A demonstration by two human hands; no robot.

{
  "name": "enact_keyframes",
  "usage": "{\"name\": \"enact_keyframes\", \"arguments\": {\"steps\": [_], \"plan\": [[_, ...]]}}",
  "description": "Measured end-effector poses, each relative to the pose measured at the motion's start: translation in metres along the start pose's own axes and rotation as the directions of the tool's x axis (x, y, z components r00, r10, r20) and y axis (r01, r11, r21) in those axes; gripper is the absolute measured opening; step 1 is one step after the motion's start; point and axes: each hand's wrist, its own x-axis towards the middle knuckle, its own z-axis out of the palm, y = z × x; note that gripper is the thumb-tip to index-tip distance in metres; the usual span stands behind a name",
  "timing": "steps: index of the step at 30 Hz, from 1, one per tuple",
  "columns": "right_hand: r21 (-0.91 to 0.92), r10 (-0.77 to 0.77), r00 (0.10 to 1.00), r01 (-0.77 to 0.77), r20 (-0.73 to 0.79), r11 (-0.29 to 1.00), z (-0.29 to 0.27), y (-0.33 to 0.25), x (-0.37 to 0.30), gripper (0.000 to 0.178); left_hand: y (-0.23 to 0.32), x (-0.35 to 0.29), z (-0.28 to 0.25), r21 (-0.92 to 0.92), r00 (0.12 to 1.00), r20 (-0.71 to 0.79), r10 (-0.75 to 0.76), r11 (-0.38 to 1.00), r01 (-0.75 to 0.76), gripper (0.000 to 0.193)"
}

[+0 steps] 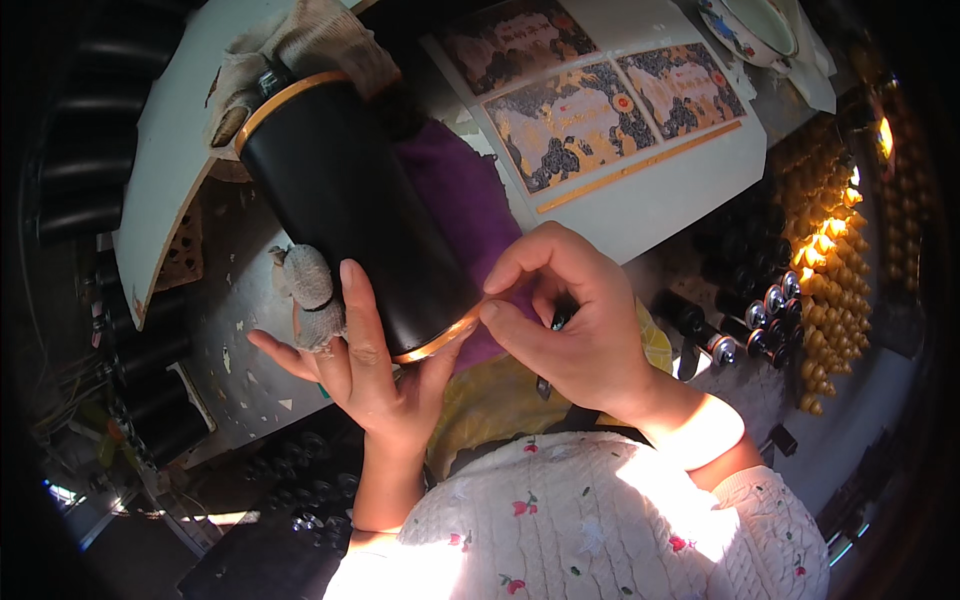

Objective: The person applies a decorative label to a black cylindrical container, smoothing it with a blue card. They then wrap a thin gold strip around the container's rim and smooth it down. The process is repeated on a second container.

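A matte black cylinder (345,200) lies tilted in front of me, with a gold band round each end. My left hand (385,380) supports its near end, fingers spread along the left side and the thumb at the near rim. Grey knitted fabric wraps one left finger. At the right of the near end, my right hand (575,320) pinches the edge of the gold strip (440,338) between thumb and forefinger. A dark slim object (563,312) shows beneath the right palm; its kind is unclear. Off-white cloth (300,50) is bunched at the far end, beside a metal fitting.
Sheets with gold-and-black printed labels (570,125) and a gold strip lie on a white board (640,215) at the far right. A purple cloth (450,180) is under the cylinder. Beyond are a white bowl (757,30), black cylinders on the left and gold pieces (830,310) on the right.
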Motion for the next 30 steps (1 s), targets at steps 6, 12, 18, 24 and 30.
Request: {"name": "enact_keyframes", "arguments": {"steps": [6, 12, 18, 24, 30], "plan": [[-0.023, -0.018, 1.0, 0.018, 0.008, 1.0, 0.001, -0.003, 0.001, 0.016, -0.003, 0.001, 0.001, -0.015, 0.999, -0.035, 0.02, 1.0, -0.021, 0.092], [-0.047, -0.03, 0.999, 0.03, 0.011, 0.998, 0.003, -0.001, 0.002, 0.016, -0.005, -0.003, 0.004, -0.036, 0.998, -0.056, 0.024, 0.999, -0.026, 0.094], [-0.117, -0.004, 0.999, 0.008, 0.032, 0.993, -0.001, -0.006, 0.005, 0.015, -0.018, -0.013, 0.007, -0.163, 0.997, -0.044, -0.058, 0.985, 0.05, 0.093], [-0.094, -0.095, 0.991, 0.104, 0.095, 0.99, -0.002, -0.009, 0.007, 0.013, -0.03, -0.022, 0.018, -0.378, 0.993, -0.05, -0.105, 0.923, 0.079, 0.09], [-0.156, -0.112, 0.986, 0.131, 0.127, 0.979, 0.002, -0.014, 0.008, 0.016, -0.027, -0.02, 0.02, -0.383, 0.991, -0.036, -0.131, 0.917, 0.108, 0.091]]}}
